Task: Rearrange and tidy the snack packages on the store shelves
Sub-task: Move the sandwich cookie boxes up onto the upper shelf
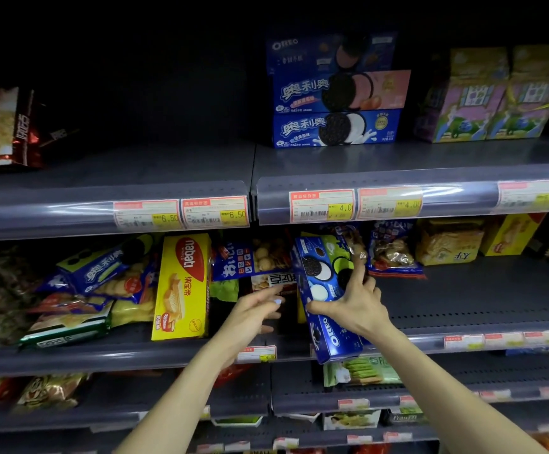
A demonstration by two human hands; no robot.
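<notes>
My right hand (353,301) grips a blue Oreo box (319,290) that stands on end, tilted, at the front of the middle shelf (463,303). A second Oreo box with a green face (340,257) sits right behind it under my fingers. My left hand (255,311) reaches toward a dark snack pack with white lettering (279,285) just left of the blue box, its fingers loosely extended and holding nothing. A yellow Nabati wafer box (183,286) stands upright further left.
Three Oreo boxes (337,93) are stacked on the upper shelf, with colourful bags (492,96) to their right and a chip bag (1,126) at far left. Mixed biscuit packs (96,283) lie jumbled on the middle shelf's left. Price tags (322,206) line the rails.
</notes>
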